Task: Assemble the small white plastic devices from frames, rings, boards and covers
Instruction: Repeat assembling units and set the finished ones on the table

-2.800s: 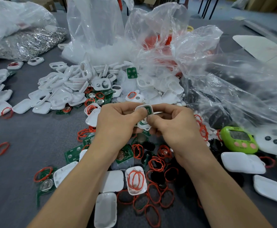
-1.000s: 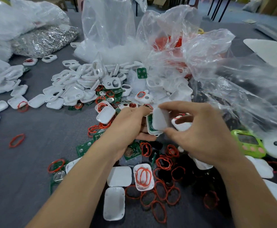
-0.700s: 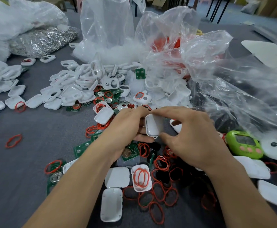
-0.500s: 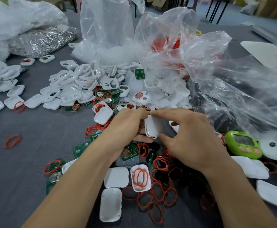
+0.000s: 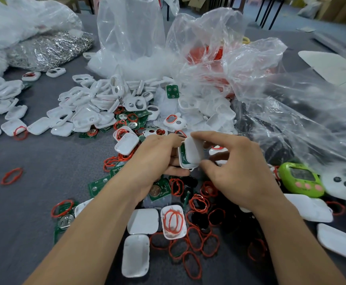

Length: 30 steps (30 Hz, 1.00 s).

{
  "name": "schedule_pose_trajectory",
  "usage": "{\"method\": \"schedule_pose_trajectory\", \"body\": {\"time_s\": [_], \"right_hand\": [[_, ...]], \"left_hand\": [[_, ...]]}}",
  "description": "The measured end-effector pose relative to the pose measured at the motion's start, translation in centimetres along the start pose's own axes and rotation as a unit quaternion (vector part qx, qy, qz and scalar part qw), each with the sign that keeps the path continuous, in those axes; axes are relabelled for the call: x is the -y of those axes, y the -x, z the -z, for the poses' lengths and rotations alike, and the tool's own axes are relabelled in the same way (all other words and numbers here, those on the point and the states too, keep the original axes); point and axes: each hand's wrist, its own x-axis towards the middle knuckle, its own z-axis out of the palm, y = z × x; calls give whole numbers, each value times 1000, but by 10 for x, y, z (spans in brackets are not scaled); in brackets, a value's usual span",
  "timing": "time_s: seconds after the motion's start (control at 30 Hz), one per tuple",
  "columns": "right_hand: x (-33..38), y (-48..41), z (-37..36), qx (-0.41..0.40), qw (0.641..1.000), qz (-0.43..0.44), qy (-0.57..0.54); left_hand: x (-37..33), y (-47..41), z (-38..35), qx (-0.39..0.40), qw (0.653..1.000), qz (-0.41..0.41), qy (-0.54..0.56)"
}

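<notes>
**Cover half on, one edge proud**

Dead centre, the left hand (image 5: 155,155) curls round the frame (image 5: 186,167) and holds it up off the counter (image 5: 24,202), with the green board (image 5: 182,158) showing inside. The right hand (image 5: 237,173) pinches the cover (image 5: 193,150) between thumb and forefinger and lays it over the frame. It sits tilted. The nine o'clock edge stands clear with green in the gap, while the three o'clock edge looks closer in. Whether a ring is seated under there, I cannot tell.

Here's the danger. Press now, with the cover skewed, and one side may snap home while the other rides up on the rim, which could jam or bend a clip. If the board is not flat in its seat, the cover could pinch it. A ring out of its groove might get nipped at the seam. Both grips are fingertip grips on slick plastic, too. A hard squeeze could pop the lot down into the loose rings (image 5: 196,202) at six o'clock, where white parts get lost among the spare covers (image 5: 143,222).
</notes>
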Motion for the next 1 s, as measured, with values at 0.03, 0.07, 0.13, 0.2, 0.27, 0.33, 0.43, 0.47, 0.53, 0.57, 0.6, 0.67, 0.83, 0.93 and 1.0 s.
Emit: {"method": "schedule_pose_trajectory", "body": {"time_s": [0.03, 0.07, 0.13, 0.2, 0.27, 0.33, 0.43, 0.47, 0.53, 0.57, 0.6, 0.67, 0.83, 0.93, 1.0], "right_hand": [[-1, -1, 0, -3, 999, -12, -44], [-2, -3, -1, -1, 993, -29, -114], [-3, -6, 0, 15, 949, -75, -306], [-3, -8, 5, 41, 876, -131, -462], [-4, -8, 11, 69, 820, -164, -544], [-5, -7, 15, 93, 789, -176, -581], [-6, -7, 15, 106, 779, -187, -589], [-7, -7, 15, 104, 780, -190, -587], [-7, -7, 15, 99, 783, -198, -581], [-7, -7, 15, 95, 785, -202, -579], [-5, -7, 15, 90, 785, -206, -577], [-4, -8, 15, 74, 788, -218, -571], [-7, -7, 16, -45, 959, -179, -214], [-10, -1, 13, -77, 986, -145, -6], [-11, -1, 10, -79, 985, -156, 4]], "left_hand": [[0, -1, 0, 0, 1000, 3, 3], [0, -1, -1, -1, 1000, 5, 4], [0, -2, -1, -2, 1000, 7, 7], [0, -2, -1, -2, 1000, 8, 12], [0, -2, 0, 2, 1000, 10, 12], [0, -2, 0, 4, 1000, 11, 8], [0, -2, 1, 6, 1000, 11, 5], [0, -2, 1, 6, 1000, 10, 5], [0, -1, 0, 6, 1000, 8, 3], [0, -1, 0, 6, 1000, 7, 2], [0, -1, 0, 6, 1000, 6, 1], [0, 0, 0, 4, 1000, 4, 1], [0, -1, 0, -2, 1000, 5, 7], [1, -1, 0, -3, 1000, 4, 1], [1, -2, 1, -6, 1000, 8, 2]]}}
